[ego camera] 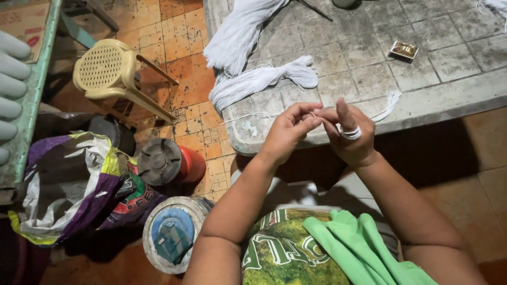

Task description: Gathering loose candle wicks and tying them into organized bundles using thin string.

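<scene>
**White string wound on a thumb at the table edge**

We see a thin white string [350,133] wrapped in a few turns around the thumb of the right hand [349,138], with a strand running up to where both sets of fingertips meet. The right hand's fingers are curled in and pinch that strand. The left hand [288,132] faces it, touching it, its fingers closed on the same strand. Both hands hover just over the near edge of the grey tiled table [449,68].

A loose frayed end of string [390,101] lies on the table just behind the right hand. Farther back, two bundles of white yarn [261,79] rest near the table's left corner, and a small box [404,51] sits well apart to the right. A green cloth [359,245] lies on our lap. On the floor to the left stand a cream plastic chair [113,71], a red container [171,162] and a crumpled sack [74,184].
</scene>
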